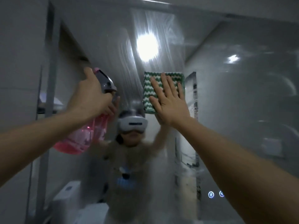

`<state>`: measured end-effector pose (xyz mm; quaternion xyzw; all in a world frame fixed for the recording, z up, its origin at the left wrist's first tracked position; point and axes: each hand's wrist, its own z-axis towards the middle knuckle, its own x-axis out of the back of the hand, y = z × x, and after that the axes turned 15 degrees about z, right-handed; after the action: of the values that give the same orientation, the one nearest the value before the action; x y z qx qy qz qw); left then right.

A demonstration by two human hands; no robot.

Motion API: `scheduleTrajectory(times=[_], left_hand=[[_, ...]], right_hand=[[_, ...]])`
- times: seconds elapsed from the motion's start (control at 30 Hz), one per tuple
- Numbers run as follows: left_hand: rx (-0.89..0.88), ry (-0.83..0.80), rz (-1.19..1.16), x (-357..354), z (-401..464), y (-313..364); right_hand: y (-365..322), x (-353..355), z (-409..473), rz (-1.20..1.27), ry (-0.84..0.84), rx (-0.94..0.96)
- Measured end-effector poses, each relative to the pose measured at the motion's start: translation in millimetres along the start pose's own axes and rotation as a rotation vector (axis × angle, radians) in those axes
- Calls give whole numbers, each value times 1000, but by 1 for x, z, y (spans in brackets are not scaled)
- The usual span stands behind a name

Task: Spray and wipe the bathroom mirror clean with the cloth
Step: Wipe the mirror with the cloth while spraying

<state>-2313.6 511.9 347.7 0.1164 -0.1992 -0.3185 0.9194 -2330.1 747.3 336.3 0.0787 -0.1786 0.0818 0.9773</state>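
The right hand (168,101) lies flat with straight, spread fingers (163,83) pressing a folded cloth (152,94) against the mirror (242,94). The cloth is a near-square pad with a nubby green-and-white zigzag weave, and it sits at the lower end of a broad band of wet, wavy streaks (145,50) running up the glass past the glare of a reflected round light (147,47). The left hand (90,97) grips the neck of a spray bottle (84,136), fingers curled round it below the grey trigger head (106,83); the bottle hangs close to the glass just left of the cloth, its translucent pink plastic body bulging wide at the base. The mirror is smooth and smeared hazy in the middle, blurring the reflected person (129,159) wearing a white headset (132,124). A reflected toilet (68,196) shows low left, and two small lit round icons (216,194) glow at lower right.
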Motion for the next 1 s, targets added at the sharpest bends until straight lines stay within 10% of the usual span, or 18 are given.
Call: scheduleTrajectory(times=[1.0], left_hand=[[270,-167,-157,-77,-185,44]], right_hand=[[32,-61,-217,74,94,146]])
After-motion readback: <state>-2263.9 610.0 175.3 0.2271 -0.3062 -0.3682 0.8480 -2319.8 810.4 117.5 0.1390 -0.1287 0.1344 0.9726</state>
